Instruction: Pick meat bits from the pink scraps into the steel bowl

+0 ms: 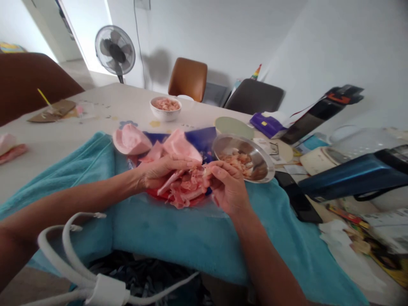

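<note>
My left hand [165,170] has its fingers closed on a pink pomelo segment [190,172], above a heap of torn pomelo membranes [183,191] on a red surface. From the right, my right hand [228,185] pinches the same segment between thumb and fingers. Part of the segment is hidden by the fingers. Just behind the hands lie thick pink pomelo rinds [131,140]. Beside my right hand, a steel bowl [264,163] stands tilted with loose pomelo flesh [239,163] inside.
A teal towel [178,242] covers the table's near edge. Farther back is a white bowl [165,114] of pulp. At right are a green lid [234,126], a phone [298,197], a blue flask [350,174] and a dark bottle [312,114]. White cables [73,255] hang low left.
</note>
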`<action>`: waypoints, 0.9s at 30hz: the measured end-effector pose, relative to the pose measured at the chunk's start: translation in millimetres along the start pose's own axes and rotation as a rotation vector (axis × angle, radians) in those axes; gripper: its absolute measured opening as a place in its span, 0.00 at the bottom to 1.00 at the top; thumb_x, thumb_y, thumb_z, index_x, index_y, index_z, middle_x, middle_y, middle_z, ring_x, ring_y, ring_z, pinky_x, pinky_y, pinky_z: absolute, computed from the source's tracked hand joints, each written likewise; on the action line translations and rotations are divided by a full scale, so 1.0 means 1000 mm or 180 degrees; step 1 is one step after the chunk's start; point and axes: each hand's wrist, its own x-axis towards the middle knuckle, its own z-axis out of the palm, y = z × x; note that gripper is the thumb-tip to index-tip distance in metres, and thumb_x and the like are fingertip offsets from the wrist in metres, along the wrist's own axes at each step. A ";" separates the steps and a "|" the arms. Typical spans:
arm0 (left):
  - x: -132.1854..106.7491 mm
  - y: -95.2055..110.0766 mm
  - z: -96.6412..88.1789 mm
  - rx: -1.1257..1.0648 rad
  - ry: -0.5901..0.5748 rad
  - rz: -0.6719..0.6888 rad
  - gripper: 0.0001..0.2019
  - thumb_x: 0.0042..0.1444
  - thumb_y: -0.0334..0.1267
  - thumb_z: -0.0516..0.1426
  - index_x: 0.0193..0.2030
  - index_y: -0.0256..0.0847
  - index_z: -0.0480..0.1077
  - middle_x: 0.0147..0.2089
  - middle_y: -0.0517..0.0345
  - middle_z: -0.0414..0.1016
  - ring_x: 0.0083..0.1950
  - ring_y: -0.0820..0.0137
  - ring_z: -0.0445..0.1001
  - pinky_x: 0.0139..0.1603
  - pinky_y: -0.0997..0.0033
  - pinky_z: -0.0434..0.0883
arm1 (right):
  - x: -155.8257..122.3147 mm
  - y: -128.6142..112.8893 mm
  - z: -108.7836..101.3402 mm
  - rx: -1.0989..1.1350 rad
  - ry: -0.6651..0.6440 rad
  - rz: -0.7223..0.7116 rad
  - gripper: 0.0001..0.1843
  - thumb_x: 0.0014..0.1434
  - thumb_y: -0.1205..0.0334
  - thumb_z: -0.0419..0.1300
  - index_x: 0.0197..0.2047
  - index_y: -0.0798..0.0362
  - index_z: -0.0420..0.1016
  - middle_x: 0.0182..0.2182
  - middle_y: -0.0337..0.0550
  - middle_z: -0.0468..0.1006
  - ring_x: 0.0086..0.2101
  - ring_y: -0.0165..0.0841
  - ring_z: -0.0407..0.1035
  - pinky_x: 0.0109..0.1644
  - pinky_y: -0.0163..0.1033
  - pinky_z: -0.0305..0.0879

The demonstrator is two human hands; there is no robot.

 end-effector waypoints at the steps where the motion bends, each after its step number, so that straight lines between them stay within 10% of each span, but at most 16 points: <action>1: 0.000 0.000 0.000 0.0021 0.0049 0.0002 0.11 0.47 0.37 0.69 0.34 0.32 0.77 0.24 0.58 0.70 0.23 0.78 0.66 0.14 0.85 0.60 | 0.000 -0.002 -0.001 0.0001 -0.0006 -0.0072 0.05 0.50 0.59 0.66 0.29 0.51 0.77 0.21 0.34 0.73 0.21 0.26 0.66 0.21 0.32 0.67; 12: 0.009 0.025 0.018 0.0564 0.0275 -0.0034 0.06 0.50 0.32 0.67 0.35 0.33 0.78 0.26 0.55 0.76 0.23 0.78 0.70 0.17 0.84 0.63 | -0.002 -0.012 -0.006 -0.0209 0.0126 -0.0343 0.04 0.49 0.59 0.64 0.29 0.50 0.75 0.20 0.33 0.74 0.20 0.28 0.67 0.22 0.35 0.68; 19: 0.085 0.056 0.054 0.1955 0.0299 0.0508 0.02 0.46 0.27 0.66 0.30 0.34 0.80 0.19 0.57 0.74 0.17 0.79 0.63 0.17 0.77 0.59 | 0.015 -0.025 -0.046 -0.1612 0.1755 -0.1480 0.07 0.52 0.58 0.65 0.34 0.50 0.78 0.25 0.35 0.76 0.25 0.29 0.69 0.31 0.38 0.70; 27: 0.123 0.047 0.065 0.3038 0.0546 0.0587 0.07 0.52 0.36 0.62 0.26 0.36 0.78 0.10 0.65 0.63 0.10 0.78 0.52 0.15 0.74 0.49 | 0.021 -0.032 -0.078 -0.2004 0.2309 -0.1506 0.12 0.52 0.56 0.63 0.37 0.52 0.81 0.34 0.42 0.81 0.30 0.34 0.74 0.34 0.41 0.73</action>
